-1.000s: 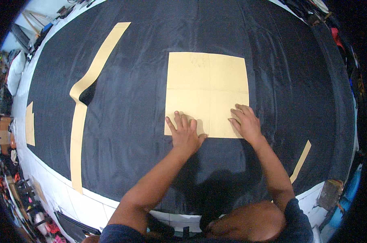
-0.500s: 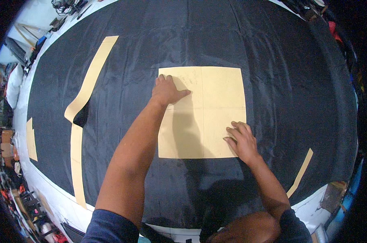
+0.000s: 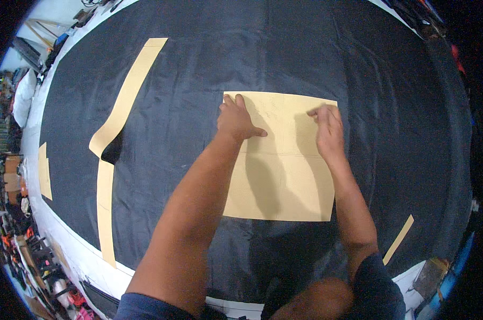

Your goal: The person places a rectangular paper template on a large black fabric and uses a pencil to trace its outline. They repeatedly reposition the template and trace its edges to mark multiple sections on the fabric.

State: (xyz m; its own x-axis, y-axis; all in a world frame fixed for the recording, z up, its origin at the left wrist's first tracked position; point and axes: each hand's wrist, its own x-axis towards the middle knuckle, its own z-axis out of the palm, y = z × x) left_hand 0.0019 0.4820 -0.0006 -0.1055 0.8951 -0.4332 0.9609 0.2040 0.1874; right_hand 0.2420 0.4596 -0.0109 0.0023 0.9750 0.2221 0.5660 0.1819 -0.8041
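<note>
Your left hand (image 3: 236,118) and right hand (image 3: 328,130) press flat, fingers spread, on the far corners of a tan sheet (image 3: 284,176). Black cloth (image 3: 188,96) lies beneath both hands. A long tan strip (image 3: 125,101) sits well left of them.

Tan paper sheet (image 3: 284,170): roughly square, flat on black fabric (image 3: 198,106), faint fold creases crossing near its middle. Far left corner sits under the left hand's (image 3: 235,118) fingertips; far right corner under the right hand's (image 3: 328,130) fingertips. Rest of the sheet extends from the fingers back toward the person, near edge between the forearms.
</note>
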